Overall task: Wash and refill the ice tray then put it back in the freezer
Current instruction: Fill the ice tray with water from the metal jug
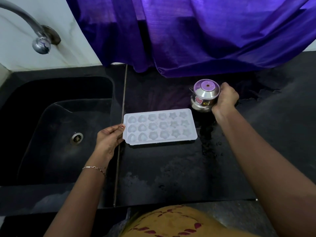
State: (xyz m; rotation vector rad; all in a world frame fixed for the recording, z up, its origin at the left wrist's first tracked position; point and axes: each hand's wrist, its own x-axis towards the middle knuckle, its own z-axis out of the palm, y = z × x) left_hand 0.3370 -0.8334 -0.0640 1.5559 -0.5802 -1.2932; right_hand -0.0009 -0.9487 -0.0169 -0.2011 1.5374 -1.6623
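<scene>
A white ice tray (160, 126) with heart, flower and star moulds lies flat on the black counter (171, 168), just right of the sink. My left hand (109, 137) holds the tray's left end, thumb on its top edge. My right hand (224, 98) grips a small steel pot (203, 96) standing on the counter behind the tray's right end. The pot's mouth reflects purple; I cannot tell whether it holds water.
A black sink (51, 127) with a metal drain (76, 138) fills the left side. A chrome tap (40, 42) comes out of the white wall above it. A purple curtain (196, 35) hangs down to the counter's back. Wet patches lie on the counter near the pot.
</scene>
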